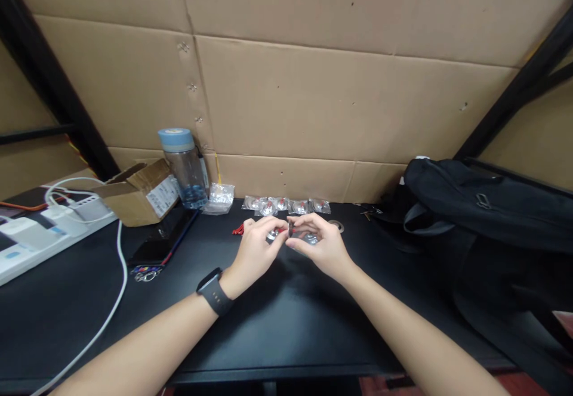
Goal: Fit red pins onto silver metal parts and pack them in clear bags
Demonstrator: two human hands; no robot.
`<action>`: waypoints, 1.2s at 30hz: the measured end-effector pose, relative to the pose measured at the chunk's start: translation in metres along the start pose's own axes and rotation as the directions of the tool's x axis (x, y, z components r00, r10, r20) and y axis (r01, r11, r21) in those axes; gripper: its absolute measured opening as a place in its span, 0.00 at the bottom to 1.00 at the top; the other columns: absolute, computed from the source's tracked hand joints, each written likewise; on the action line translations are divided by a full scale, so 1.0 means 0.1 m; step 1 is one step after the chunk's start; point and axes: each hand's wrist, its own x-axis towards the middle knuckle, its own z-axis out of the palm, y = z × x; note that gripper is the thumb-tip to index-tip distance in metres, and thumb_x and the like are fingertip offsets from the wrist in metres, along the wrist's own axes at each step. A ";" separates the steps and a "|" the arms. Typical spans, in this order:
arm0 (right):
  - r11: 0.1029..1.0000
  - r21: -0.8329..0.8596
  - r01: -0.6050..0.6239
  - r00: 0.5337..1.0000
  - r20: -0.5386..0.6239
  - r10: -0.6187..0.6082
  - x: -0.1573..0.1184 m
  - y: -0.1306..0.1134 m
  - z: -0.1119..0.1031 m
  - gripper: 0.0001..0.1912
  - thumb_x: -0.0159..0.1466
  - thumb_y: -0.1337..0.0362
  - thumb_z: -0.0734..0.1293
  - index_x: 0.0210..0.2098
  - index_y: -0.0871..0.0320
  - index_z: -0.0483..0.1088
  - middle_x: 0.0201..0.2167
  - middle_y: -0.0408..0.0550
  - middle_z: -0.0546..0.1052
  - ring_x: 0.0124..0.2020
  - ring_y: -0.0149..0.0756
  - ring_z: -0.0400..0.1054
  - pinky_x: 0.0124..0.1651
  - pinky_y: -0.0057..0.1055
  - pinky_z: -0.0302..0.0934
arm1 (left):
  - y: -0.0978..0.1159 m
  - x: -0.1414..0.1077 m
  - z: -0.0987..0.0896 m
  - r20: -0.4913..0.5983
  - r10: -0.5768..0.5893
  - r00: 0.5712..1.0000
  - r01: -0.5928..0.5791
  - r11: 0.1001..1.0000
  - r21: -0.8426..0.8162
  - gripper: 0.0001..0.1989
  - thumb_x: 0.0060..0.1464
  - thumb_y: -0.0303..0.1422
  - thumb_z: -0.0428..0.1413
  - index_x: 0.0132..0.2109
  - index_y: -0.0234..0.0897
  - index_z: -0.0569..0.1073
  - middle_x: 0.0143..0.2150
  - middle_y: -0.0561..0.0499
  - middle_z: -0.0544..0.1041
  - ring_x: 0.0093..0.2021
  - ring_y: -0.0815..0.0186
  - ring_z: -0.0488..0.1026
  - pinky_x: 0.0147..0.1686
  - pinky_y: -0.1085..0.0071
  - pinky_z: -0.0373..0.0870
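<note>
Above the middle of the black desk, my left hand and my right hand meet at the fingertips. Pinched in my right fingers is a small thin disc, seen nearly edge-on. The fingers of my left hand are closed right beside it, with a bit of red at their tips; what they hold is too small to make out. A shiny clear packet shows behind my right fingers. Beyond my hands lie several clear packets with round metallic pieces and red bits. Small red pieces lie left, a flat ring right.
A blue-lidded bottle, an open cardboard box and a dark phone-like slab stand or lie at left. Near them are a white power strip and cable. A black backpack fills the right side.
</note>
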 end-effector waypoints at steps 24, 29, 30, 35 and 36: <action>0.715 -0.552 0.429 0.896 0.161 -0.414 0.04 0.02 -0.13 0.06 0.67 0.69 0.66 0.40 0.55 0.75 0.38 0.49 0.81 0.37 0.36 0.76 0.42 0.33 0.70 | 0.03 0.02 0.01 0.022 -0.134 0.991 0.135 0.982 -0.134 0.04 0.62 0.34 0.57 0.39 0.42 0.77 0.41 0.52 0.81 0.44 0.61 0.77 0.48 0.66 0.68; 0.760 -0.492 0.424 0.902 0.151 -0.406 0.05 -0.01 -0.14 0.06 0.67 0.68 0.66 0.40 0.54 0.75 0.38 0.49 0.81 0.39 0.38 0.76 0.45 0.36 0.71 | 0.03 0.02 0.00 0.085 -0.103 0.991 0.123 0.955 -0.272 0.19 0.60 0.39 0.59 0.57 0.45 0.70 0.52 0.49 0.79 0.53 0.59 0.76 0.55 0.63 0.68; 0.770 -0.483 0.416 0.906 0.149 -0.397 0.05 -0.02 -0.15 0.06 0.67 0.68 0.66 0.41 0.53 0.76 0.39 0.49 0.81 0.40 0.39 0.76 0.46 0.37 0.72 | 0.02 0.02 0.00 0.119 -0.091 0.989 0.123 0.947 -0.296 0.21 0.59 0.40 0.61 0.58 0.44 0.70 0.51 0.48 0.80 0.52 0.59 0.77 0.55 0.63 0.68; 0.814 -0.489 0.313 0.941 0.045 -0.335 0.07 -0.08 -0.19 0.07 0.66 0.66 0.66 0.38 0.52 0.77 0.37 0.48 0.81 0.38 0.40 0.76 0.46 0.38 0.72 | -0.03 0.05 -0.01 0.179 -0.056 0.982 0.107 0.950 -0.294 0.12 0.61 0.38 0.58 0.50 0.42 0.74 0.45 0.50 0.81 0.45 0.61 0.78 0.50 0.66 0.71; 0.816 -0.495 0.298 0.943 0.022 -0.331 0.08 -0.09 -0.20 0.07 0.66 0.66 0.66 0.37 0.52 0.77 0.36 0.47 0.81 0.38 0.40 0.76 0.45 0.38 0.71 | -0.06 0.06 -0.02 0.182 -0.048 0.982 0.099 0.955 -0.281 0.13 0.61 0.39 0.58 0.51 0.43 0.74 0.47 0.50 0.81 0.46 0.61 0.77 0.51 0.66 0.70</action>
